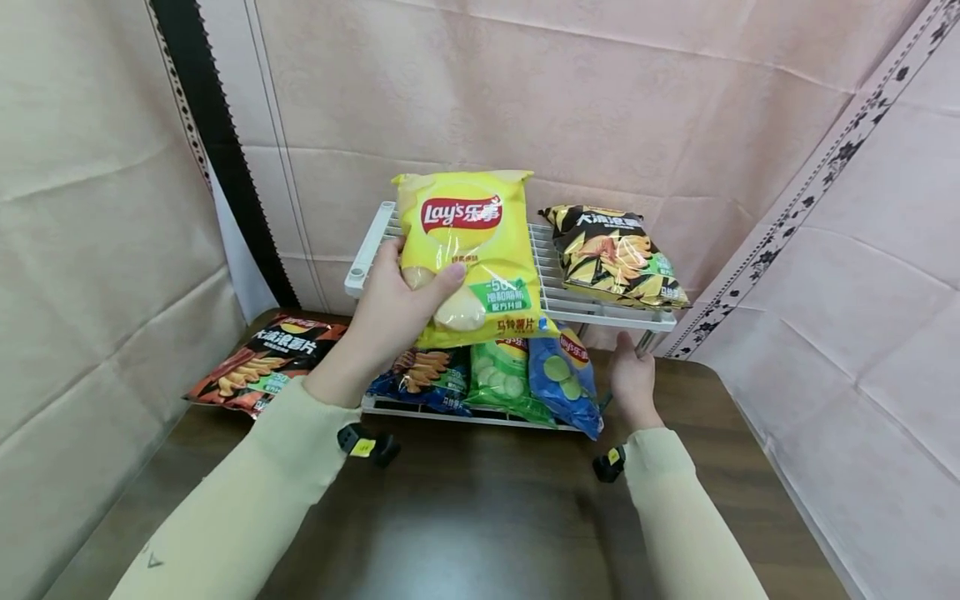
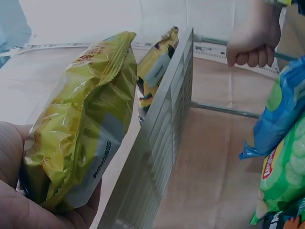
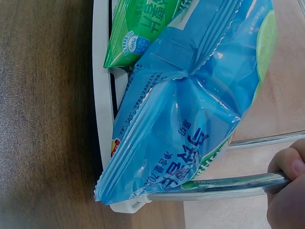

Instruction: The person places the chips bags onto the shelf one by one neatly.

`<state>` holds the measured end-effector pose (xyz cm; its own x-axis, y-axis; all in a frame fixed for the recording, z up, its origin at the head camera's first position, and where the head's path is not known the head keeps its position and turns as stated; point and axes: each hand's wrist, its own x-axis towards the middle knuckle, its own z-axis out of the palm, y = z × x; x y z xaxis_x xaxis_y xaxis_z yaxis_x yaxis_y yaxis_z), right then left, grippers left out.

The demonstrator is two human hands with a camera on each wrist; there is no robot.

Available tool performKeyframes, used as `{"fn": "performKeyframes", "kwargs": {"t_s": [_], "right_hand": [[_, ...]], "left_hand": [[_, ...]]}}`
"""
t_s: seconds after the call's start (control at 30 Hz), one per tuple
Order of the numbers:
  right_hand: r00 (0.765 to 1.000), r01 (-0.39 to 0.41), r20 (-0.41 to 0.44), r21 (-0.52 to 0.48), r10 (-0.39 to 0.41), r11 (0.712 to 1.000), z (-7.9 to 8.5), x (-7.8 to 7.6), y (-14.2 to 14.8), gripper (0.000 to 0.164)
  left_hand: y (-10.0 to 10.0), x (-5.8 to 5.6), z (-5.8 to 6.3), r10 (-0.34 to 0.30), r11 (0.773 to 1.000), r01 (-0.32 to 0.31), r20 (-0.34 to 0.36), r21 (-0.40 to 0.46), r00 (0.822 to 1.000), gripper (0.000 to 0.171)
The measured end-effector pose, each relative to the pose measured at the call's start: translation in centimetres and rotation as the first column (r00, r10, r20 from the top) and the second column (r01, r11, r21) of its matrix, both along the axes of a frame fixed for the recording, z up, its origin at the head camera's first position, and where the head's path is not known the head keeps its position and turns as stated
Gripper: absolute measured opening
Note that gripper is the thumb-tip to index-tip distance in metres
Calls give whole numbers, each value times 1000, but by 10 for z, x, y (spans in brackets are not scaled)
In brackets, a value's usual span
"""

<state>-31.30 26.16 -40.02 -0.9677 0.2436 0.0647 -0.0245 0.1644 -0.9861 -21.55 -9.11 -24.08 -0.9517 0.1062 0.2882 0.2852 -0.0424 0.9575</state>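
My left hand (image 1: 405, 296) grips a yellow bag of potato chips (image 1: 480, 258) by its left side, thumb across the front, above the upper shelf of a white wire rack (image 1: 558, 300). In the left wrist view the bag's crimped edge and printed date (image 2: 102, 160) face the camera. My right hand (image 1: 632, 379) is curled round a metal post (image 3: 228, 186) at the rack's right end. Beside that post, a blue chip bag (image 1: 566, 375) leans on the lower shelf, next to a green chip bag (image 1: 506, 379). A black-and-yellow chip bag (image 1: 618, 258) lies on the upper shelf's right part.
A dark blue chip bag (image 1: 431, 379) sits at the left of the lower shelf. Left of the rack, a black-and-red chip bag (image 1: 273, 358) lies on the brown wooden table (image 1: 480, 517). Pale cloth walls (image 1: 525, 92) enclose the back and sides.
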Motion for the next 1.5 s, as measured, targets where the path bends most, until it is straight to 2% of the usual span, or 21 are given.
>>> {"fn": "performKeyframes", "kwargs": {"t_s": [0.17,0.43,0.5,0.63,0.8,0.93,1.0,1.07,1.2,1.33,1.5], "right_hand": [[1000,2,-17,14,-1,1000,-8,-4,1,60],[999,16,-38,65,-14,998,-6,-3,1,53],[999,6,-38,45,-5,999,-6,-4,1,54],[999,-13,-30,20,13,1000,-6,-5,-1,58],[1000,9,-15,46,-9,999,-6,-6,-1,59],[1000,20,-15,57,-19,998,-7,-6,1,59],[1000,21,-15,57,-20,998,-7,-6,2,58],[1000,19,-12,46,-19,999,-6,-6,2,58],[1000,16,-4,27,-16,1000,-5,-5,1,60],[1000,24,-8,32,-24,999,-5,-4,1,58],[1000,12,-19,47,-11,999,-4,-4,1,59]], "left_hand": [[5,-14,2,-5,1000,5,30,-8,1000,69],[11,-47,-8,24,1000,-24,20,-1,1000,79],[12,-52,-9,29,999,-29,27,-14,999,81],[10,-59,-9,22,999,-21,36,-31,999,79],[10,-61,-8,20,997,-18,19,-71,1000,77],[11,-62,-7,25,989,-23,8,-143,1000,89],[10,-63,-7,34,979,-33,1,-201,999,94],[8,-62,-6,75,954,-72,0,-290,997,98],[7,-59,-5,130,901,-130,-28,-415,991,93],[8,-54,-6,141,871,-159,-74,-465,987,87],[7,-48,-7,137,820,-191,-140,-539,981,85]]}}
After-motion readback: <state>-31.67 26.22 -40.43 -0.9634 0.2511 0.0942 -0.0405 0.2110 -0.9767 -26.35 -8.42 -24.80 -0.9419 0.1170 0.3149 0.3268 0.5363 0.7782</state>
